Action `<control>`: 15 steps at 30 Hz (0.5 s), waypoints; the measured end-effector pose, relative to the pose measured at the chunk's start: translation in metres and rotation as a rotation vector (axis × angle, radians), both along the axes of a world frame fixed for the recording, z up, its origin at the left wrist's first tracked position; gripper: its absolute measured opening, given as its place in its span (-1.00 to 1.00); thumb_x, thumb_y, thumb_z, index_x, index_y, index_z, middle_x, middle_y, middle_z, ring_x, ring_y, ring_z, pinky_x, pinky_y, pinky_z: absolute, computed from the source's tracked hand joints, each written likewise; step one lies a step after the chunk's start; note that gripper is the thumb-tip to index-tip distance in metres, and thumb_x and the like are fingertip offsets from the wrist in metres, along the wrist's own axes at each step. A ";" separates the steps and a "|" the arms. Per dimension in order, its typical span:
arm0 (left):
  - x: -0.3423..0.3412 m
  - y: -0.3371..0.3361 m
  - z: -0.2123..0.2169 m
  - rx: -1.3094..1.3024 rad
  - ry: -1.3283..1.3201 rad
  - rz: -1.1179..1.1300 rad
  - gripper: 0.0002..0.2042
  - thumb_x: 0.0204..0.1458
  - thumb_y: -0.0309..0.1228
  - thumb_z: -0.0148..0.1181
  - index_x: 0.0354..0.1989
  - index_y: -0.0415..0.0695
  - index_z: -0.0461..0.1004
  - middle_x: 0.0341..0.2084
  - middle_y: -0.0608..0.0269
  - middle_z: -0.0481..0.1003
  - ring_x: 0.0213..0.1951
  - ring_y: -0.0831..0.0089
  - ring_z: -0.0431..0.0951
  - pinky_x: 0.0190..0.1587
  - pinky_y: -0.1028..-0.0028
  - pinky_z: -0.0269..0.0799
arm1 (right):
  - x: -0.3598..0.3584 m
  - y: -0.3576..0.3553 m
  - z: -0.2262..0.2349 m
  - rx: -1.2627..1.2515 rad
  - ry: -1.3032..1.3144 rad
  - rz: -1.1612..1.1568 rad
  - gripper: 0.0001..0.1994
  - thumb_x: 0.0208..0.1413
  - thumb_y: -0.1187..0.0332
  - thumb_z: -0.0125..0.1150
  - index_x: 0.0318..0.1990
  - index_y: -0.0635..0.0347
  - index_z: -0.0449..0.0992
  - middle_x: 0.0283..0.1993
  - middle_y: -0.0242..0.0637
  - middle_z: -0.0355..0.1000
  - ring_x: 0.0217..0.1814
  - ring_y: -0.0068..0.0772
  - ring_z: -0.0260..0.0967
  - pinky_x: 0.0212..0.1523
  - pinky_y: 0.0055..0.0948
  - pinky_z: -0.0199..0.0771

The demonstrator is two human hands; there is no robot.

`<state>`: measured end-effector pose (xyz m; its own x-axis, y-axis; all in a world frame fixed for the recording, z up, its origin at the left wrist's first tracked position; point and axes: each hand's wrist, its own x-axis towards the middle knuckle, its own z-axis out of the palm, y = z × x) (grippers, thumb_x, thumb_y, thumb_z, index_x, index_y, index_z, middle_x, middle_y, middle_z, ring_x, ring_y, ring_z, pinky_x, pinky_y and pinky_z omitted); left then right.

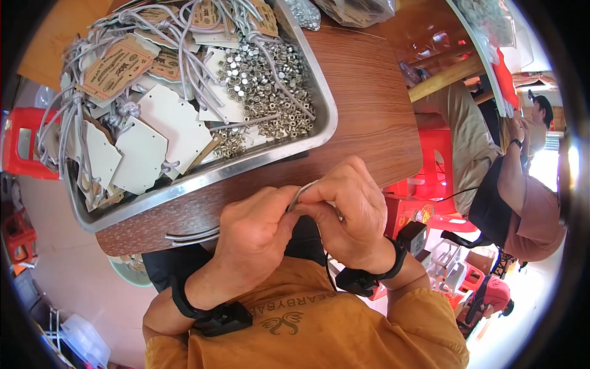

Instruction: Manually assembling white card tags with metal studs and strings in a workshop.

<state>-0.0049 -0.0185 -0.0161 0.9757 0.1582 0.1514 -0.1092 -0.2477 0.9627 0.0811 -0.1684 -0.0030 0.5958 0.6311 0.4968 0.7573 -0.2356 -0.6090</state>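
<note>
Above the near edge of the table, my left hand (255,227) and my right hand (355,206) meet with fingertips pinched together. Between them shows a short bend of thin grey cord (303,187); the rest of it is hidden by my fingers. Beside my left wrist, more loose grey cords (190,237) lie at the table edge. Just beyond my hands stands a metal tray (326,101). Inside it are brown printed tags (120,66) strung with knotted grey cord, pale scalloped cards (142,155) with small holes, and a heap of small silvery metal fittings (270,80).
The tray covers much of the wooden table (369,92). Clear plastic bags (356,9) lie at its far side. Red plastic stools (27,144) stand at left and right. A seated person in beige trousers (464,123) is close on the right, with others farther back.
</note>
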 end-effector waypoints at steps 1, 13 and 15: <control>0.000 -0.001 0.000 0.023 -0.030 0.008 -0.73 -0.02 -0.65 0.30 -0.10 -0.27 0.57 -0.47 0.11 0.52 -0.46 0.30 0.56 -0.39 0.43 0.44 | 0.000 0.000 0.002 -0.015 -0.015 -0.010 -0.72 -0.29 0.60 0.38 -0.34 0.16 0.51 -0.44 -0.31 0.37 -0.41 -0.19 0.25 -0.35 -0.26 0.19; 0.000 0.000 0.002 0.131 -0.119 0.003 -0.69 -0.08 -0.69 0.28 -0.10 -0.31 0.52 -0.48 0.03 0.50 -0.48 0.10 0.54 -0.45 0.29 0.43 | -0.007 0.001 0.018 -0.160 -0.112 -0.157 -0.64 -0.36 0.56 0.41 -0.26 0.18 0.53 -0.29 -0.29 0.41 -0.26 -0.14 0.27 -0.25 -0.22 0.23; -0.001 -0.002 0.001 0.124 -0.104 0.025 -0.74 -0.03 -0.63 0.31 -0.12 -0.28 0.55 -0.49 0.06 0.50 -0.50 0.15 0.53 -0.45 0.35 0.40 | -0.005 0.002 0.020 -0.164 -0.131 -0.140 -0.62 -0.36 0.55 0.41 -0.25 0.19 0.54 -0.27 -0.27 0.41 -0.25 -0.13 0.27 -0.24 -0.21 0.25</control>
<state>-0.0059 -0.0204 -0.0146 0.9497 0.1560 0.2715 -0.1992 -0.3678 0.9083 0.0760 -0.1666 0.0166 0.6201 0.6256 0.4735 0.7806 -0.4313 -0.4524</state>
